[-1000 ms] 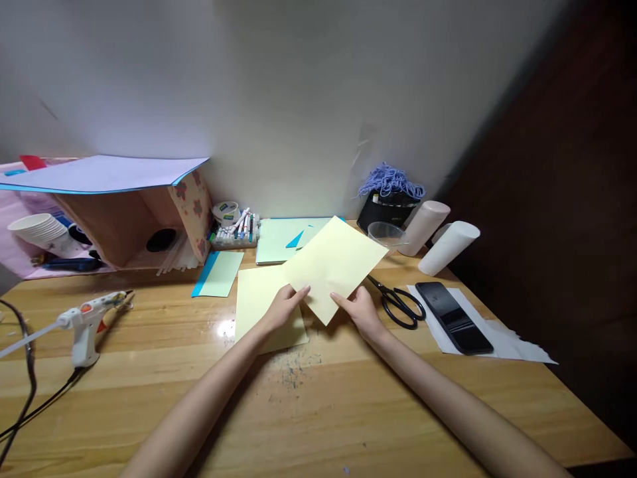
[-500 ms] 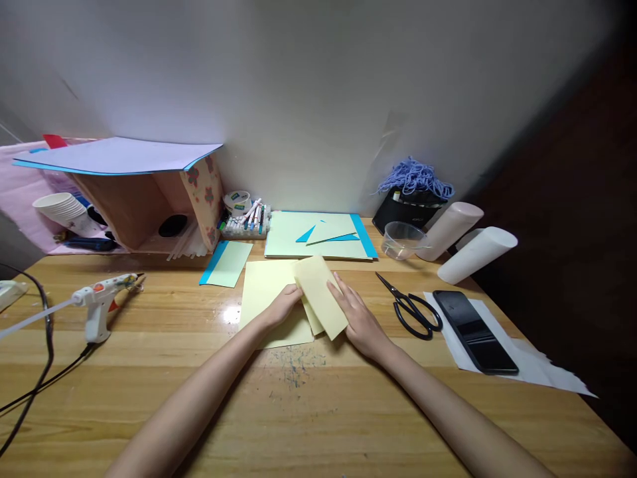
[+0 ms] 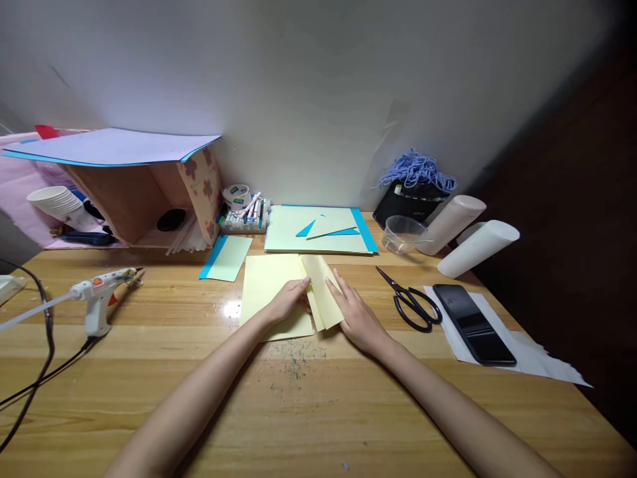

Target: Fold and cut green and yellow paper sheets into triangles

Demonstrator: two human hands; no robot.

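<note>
A folded piece of pale yellow paper (image 3: 324, 300) stands part open between my hands, its long crease running away from me. My left hand (image 3: 288, 300) pinches its left edge between thumb and fingers. On the other side my right hand (image 3: 359, 313) lies with fingers stretched along the right flap, touching it. Under my left hand and the folded piece is a larger flat yellow sheet (image 3: 269, 279). Black-handled scissors (image 3: 411, 302) rest to the right of my right hand, blades pointing away to the left.
Left stand a hot glue gun (image 3: 98, 299) with its cord and a pink box (image 3: 202, 192). At the back are markers (image 3: 251, 212), a stack of light green sheets (image 3: 318, 245), a clear plastic cup (image 3: 404, 236) and white rolls (image 3: 480, 249). A phone (image 3: 475, 324) lies right on white paper.
The folded paper has opened along its crease and turned more upright. My left thumb has moved up onto its left edge. The whole view has shifted slightly.
</note>
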